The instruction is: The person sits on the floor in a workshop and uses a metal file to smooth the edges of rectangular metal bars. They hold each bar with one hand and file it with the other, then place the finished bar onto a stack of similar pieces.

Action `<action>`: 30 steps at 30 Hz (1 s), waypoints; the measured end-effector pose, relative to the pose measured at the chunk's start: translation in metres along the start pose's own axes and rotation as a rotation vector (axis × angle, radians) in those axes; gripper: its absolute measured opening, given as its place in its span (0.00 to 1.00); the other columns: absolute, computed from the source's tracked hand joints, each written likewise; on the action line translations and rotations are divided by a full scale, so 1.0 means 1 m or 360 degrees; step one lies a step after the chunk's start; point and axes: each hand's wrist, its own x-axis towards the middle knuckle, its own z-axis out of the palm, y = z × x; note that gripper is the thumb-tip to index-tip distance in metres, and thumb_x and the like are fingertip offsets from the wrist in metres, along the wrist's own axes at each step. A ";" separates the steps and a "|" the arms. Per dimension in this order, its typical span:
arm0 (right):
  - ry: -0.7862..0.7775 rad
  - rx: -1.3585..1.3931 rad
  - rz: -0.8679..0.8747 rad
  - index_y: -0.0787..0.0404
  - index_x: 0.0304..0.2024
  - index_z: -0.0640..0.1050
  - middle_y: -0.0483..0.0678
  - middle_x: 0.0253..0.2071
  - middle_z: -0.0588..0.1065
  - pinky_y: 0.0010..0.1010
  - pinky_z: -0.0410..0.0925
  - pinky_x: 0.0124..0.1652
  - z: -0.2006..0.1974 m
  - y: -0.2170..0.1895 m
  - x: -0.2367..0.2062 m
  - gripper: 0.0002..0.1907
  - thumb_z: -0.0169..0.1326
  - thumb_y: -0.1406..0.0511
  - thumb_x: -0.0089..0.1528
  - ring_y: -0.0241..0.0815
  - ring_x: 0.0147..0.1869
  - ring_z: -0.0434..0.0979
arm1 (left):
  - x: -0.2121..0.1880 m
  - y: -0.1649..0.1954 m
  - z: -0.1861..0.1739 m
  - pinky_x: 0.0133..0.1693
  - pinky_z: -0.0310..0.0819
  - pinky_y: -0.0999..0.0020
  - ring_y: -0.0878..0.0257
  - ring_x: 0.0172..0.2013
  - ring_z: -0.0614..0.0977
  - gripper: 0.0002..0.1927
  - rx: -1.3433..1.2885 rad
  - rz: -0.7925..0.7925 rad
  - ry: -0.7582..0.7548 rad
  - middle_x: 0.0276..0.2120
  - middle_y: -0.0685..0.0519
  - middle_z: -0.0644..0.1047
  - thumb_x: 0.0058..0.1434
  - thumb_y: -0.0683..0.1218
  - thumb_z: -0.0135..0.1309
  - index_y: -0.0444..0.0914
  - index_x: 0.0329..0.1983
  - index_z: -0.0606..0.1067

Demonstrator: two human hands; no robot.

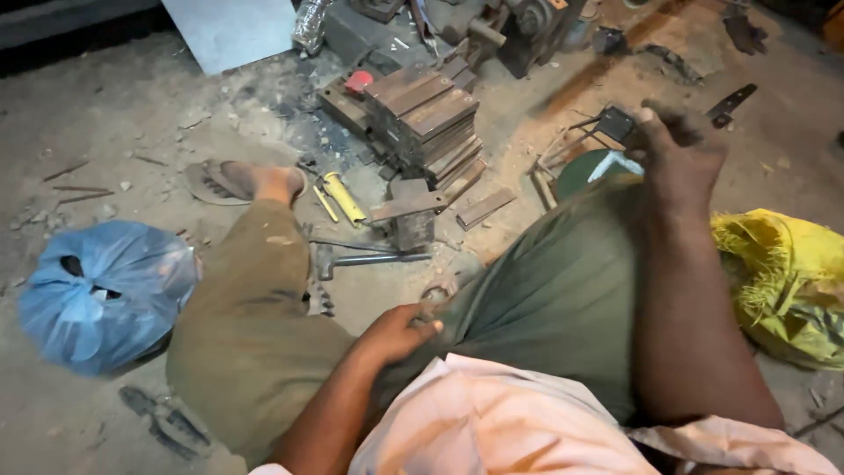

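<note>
Nearest the camera: a pale pink shirt [492, 422] fills the bottom edge, with both forearms reaching out from it over olive-green trousers [545, 299].
Far left: a blue plastic bag [101, 295], knotted and bulging, sits on the dusty floor [88, 132] just beside the left knee.
Lower left: dark pliers [163, 422] lie flat on the ground below the bag.
Left foot: a sandalled foot [237, 180] rests on the floor beyond the left knee.
Middle ground: a yellow-handled tool [345, 200] lies next to the foot; a hammer [365, 259] lies across the floor between the legs; a small iron block [409, 215] stands upright just past it.
Behind: a stack of flat metal bars [431, 119] leans in a stepped pile, with a red cap [358, 81] at its left end.
Left hand [400, 330]: fingers curled together, resting against the inner thigh; a small greyish piece shows at the fingertips, too unclear to name.
Right hand [677, 145]: raised above the right knee, blurred; fingers look folded in, but I cannot tell whether it grips anything.
Past the right hand: a dark metal strip [731, 104] lies on the floor.
Far right: a yellow sack [787, 281], crumpled, lies just beside the right arm.
</note>
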 end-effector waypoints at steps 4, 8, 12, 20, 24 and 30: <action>-0.0103 0.0053 -0.0036 0.69 0.51 0.80 0.48 0.39 0.80 0.24 0.72 0.39 0.002 -0.024 -0.006 0.11 0.62 0.70 0.68 0.36 0.37 0.79 | 0.000 0.006 0.000 0.47 0.77 0.59 0.52 0.43 0.85 0.21 0.0101 -0.0061 -0.0015 0.40 0.43 0.84 0.57 0.59 0.60 0.39 0.44 0.81; -0.0125 -0.0034 -0.0043 0.70 0.52 0.80 0.48 0.39 0.80 0.23 0.71 0.40 0.004 -0.038 -0.022 0.10 0.61 0.70 0.69 0.35 0.38 0.79 | -0.001 0.006 0.002 0.47 0.77 0.59 0.51 0.43 0.85 0.21 0.0162 0.0024 -0.0044 0.41 0.43 0.83 0.57 0.58 0.61 0.38 0.43 0.81; -0.0155 -0.0001 -0.0002 0.70 0.51 0.80 0.48 0.39 0.79 0.23 0.71 0.40 0.007 -0.047 -0.027 0.10 0.62 0.70 0.69 0.35 0.37 0.78 | 0.000 0.007 0.001 0.48 0.76 0.58 0.50 0.44 0.84 0.21 0.0197 -0.0013 0.0001 0.41 0.42 0.83 0.56 0.58 0.61 0.39 0.44 0.82; -0.0220 0.0161 -0.0077 0.69 0.52 0.79 0.50 0.42 0.80 0.27 0.75 0.46 -0.005 -0.056 -0.034 0.09 0.60 0.72 0.70 0.38 0.43 0.81 | 0.001 0.008 0.002 0.46 0.76 0.56 0.48 0.43 0.83 0.23 0.0307 -0.0055 -0.0003 0.40 0.42 0.82 0.55 0.60 0.63 0.39 0.43 0.82; -0.0221 0.0063 -0.0120 0.72 0.51 0.79 0.52 0.41 0.79 0.26 0.73 0.45 -0.007 -0.047 -0.028 0.07 0.59 0.73 0.71 0.39 0.41 0.80 | 0.005 0.007 0.001 0.45 0.77 0.57 0.49 0.41 0.84 0.22 0.0276 0.0024 0.0032 0.38 0.42 0.83 0.55 0.59 0.63 0.38 0.42 0.82; -0.0351 -0.0117 -0.0055 0.71 0.51 0.80 0.50 0.42 0.78 0.26 0.72 0.44 0.008 -0.039 -0.018 0.08 0.60 0.71 0.72 0.37 0.40 0.79 | 0.013 -0.001 0.000 0.43 0.79 0.57 0.51 0.39 0.86 0.21 0.0156 -0.0220 -0.0090 0.37 0.43 0.84 0.56 0.58 0.61 0.39 0.44 0.81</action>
